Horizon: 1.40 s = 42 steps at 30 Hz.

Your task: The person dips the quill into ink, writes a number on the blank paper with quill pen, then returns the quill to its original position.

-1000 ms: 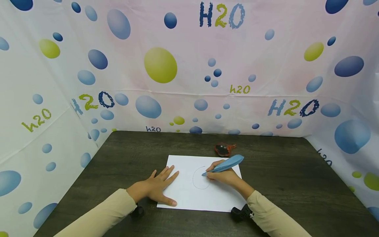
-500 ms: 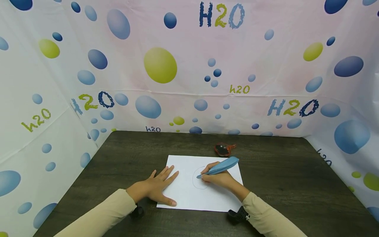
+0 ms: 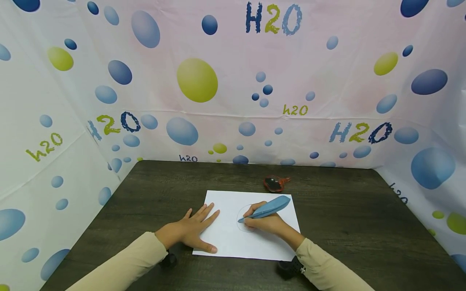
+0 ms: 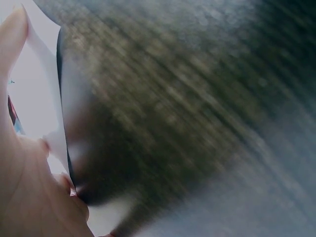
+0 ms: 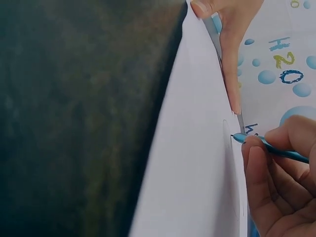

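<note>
head: forward, down | left wrist: close, seemingly tabletop [image 4: 168, 108], blurred | right wrist: close, across paper [image 5: 192, 153] head shares

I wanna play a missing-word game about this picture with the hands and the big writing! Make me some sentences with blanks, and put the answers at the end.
1. The right hand holds a pen that is colored ____.
2. The left hand rests partly on a white sheet of ____.
3. At the top middle of the backdrop, the big writing says ____.

Missing words: blue; paper; H2O.
</note>
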Each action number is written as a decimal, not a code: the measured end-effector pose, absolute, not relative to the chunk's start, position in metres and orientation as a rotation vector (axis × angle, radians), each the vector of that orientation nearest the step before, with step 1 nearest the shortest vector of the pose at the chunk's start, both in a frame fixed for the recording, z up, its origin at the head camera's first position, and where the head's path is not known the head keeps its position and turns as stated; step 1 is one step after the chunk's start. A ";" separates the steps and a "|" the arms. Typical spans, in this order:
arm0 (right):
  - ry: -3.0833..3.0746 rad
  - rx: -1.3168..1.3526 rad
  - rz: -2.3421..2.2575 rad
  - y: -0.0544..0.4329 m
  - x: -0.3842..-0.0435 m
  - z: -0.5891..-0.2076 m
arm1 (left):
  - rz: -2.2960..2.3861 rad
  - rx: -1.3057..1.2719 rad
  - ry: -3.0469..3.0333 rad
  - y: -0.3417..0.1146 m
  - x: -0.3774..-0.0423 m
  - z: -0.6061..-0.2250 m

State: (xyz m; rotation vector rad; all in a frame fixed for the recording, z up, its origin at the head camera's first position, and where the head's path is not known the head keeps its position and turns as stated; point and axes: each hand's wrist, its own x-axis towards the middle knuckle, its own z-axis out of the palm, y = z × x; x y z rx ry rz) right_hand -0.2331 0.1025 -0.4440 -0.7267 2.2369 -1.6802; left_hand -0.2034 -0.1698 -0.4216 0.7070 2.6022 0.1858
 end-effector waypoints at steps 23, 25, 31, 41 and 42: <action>2.214 -0.763 -1.653 0.102 -0.231 -0.445 | 0.167 0.710 2.598 -0.170 -0.204 -0.422; 2.212 -0.758 -1.654 0.102 -0.231 -0.446 | 0.155 0.701 2.597 -0.169 -0.204 -0.422; 2.238 -0.775 -1.632 0.102 -0.232 -0.445 | 0.133 0.676 2.600 -0.167 -0.204 -0.421; 2.219 -0.842 -1.680 0.105 -0.237 -0.444 | 0.127 0.668 2.590 -0.167 -0.205 -0.421; 2.204 -0.839 -1.704 0.105 -0.238 -0.443 | 0.126 0.667 2.589 -0.167 -0.205 -0.421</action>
